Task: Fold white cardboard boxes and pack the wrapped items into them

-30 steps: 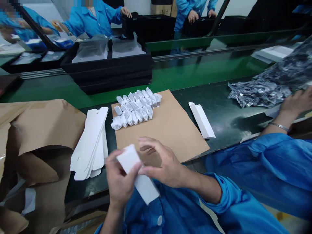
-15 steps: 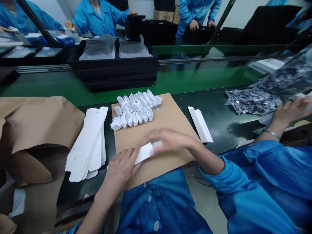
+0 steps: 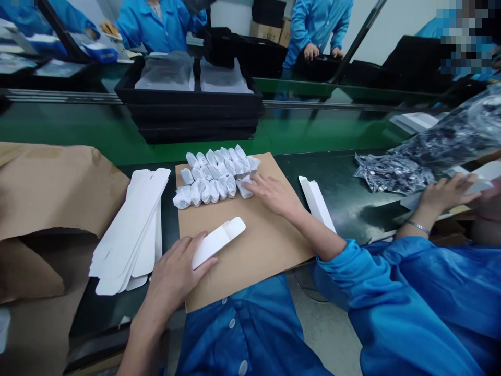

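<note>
My left hand [image 3: 178, 266] is closed around a long, narrow white carton [image 3: 213, 244], which lies tilted over the brown cardboard sheet [image 3: 250, 250]. The carton's far end flap sticks out toward the upper right. My right hand [image 3: 274, 196] reaches to the right end of the front row, its fingertips closed on a small packet wrapped in white paper [image 3: 245, 188]. That packet stands slightly apart from its neighbours. Several similar wrapped packets [image 3: 213, 190] sit in rows at the back left of the sheet.
Flat white carton blanks [image 3: 129, 230] are stacked left, beside a large brown paper-lined box [image 3: 58, 188]. A folded white carton [image 3: 316, 203] lies right of the sheet. Black trays [image 3: 195, 112] stand behind. A neighbour's hand [image 3: 446, 196] works near clear plastic bags [image 3: 395, 169]; other workers are opposite.
My right hand has moved from the carton's end up to the packets and taken hold of the front row's end one. My left hand still holds the carton, shifted slightly left.
</note>
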`<state>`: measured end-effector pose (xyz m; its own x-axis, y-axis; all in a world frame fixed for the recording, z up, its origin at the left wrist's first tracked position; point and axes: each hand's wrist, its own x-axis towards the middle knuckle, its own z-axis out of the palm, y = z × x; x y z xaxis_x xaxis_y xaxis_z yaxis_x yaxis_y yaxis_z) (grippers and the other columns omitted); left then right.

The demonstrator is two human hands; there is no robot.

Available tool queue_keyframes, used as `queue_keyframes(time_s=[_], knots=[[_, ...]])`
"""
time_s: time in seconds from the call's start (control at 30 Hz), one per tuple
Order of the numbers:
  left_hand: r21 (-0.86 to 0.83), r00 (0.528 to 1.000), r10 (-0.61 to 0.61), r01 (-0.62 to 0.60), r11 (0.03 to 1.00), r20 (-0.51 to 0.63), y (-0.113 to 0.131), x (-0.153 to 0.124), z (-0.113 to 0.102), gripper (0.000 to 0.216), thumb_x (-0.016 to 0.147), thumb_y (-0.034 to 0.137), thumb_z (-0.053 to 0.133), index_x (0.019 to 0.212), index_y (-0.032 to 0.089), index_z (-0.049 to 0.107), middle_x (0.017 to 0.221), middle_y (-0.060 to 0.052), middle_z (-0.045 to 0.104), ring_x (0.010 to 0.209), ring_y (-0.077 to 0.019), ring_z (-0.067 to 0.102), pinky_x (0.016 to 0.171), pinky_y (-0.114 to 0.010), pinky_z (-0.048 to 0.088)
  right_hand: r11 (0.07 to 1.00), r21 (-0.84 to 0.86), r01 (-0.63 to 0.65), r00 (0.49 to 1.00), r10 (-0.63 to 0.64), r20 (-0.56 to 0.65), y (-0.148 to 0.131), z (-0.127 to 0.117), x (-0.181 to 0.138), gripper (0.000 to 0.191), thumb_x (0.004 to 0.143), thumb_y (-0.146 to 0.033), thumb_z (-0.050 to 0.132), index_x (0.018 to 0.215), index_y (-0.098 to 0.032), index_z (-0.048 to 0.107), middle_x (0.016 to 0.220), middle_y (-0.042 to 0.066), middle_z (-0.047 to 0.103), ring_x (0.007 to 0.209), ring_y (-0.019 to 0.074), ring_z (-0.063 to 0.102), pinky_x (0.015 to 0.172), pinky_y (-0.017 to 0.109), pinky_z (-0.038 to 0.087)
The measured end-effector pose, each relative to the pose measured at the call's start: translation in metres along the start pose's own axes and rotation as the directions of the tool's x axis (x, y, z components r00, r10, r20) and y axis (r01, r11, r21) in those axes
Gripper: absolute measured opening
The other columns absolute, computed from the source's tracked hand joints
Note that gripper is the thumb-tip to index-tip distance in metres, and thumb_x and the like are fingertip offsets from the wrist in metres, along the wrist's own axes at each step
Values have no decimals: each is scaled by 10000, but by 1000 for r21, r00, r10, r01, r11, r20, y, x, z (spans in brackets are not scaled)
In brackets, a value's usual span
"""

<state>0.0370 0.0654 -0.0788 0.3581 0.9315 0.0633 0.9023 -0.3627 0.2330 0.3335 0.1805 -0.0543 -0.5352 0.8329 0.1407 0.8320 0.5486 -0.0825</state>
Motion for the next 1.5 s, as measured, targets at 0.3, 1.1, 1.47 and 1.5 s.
queue_keyframes(time_s=[0.3,1.1,1.47,1.5], knots=[[-36,999,-41,40,999,-23,-5,-8,-3,511,920,524,518,1359,264,480,1114,-52,665,1023,-253,653,718,-324,513,990,129,55,989,-72,128,10,-9,15,359,902,-273,596,1248,-189,552,1254,114,589,1123,268,546,890,386,457],[-115,982,98,-117,986,-163,7,-5,-5,526,923,567,485,1327,230,491,1055,-46,674,953,-223,668,717,-301,502,296,932,207,821,465,-330,-84,-44,-48,348,783,-194,751,1039,-254,523,1210,54,626,1104,180,629,903,331,545],[-9,957,103,-109,994,-273,18,-10,-8,475,879,454,621,1297,243,539,1003,-54,646,920,-223,643,679,-289,469,507,857,94,991,39,-131,-79,-53,-70,231,816,-169,737,996,-198,594,1147,80,691,1085,191,662,840,322,580],[-19,957,118,-127,992,-266,18,-10,-7,469,878,449,622,1292,243,542,1005,-55,644,922,-220,642,691,-289,472,469,881,66,997,-3,-73,-75,-56,-68,229,823,-171,730,1007,-195,596,1164,81,691,1082,190,667,843,323,582]])
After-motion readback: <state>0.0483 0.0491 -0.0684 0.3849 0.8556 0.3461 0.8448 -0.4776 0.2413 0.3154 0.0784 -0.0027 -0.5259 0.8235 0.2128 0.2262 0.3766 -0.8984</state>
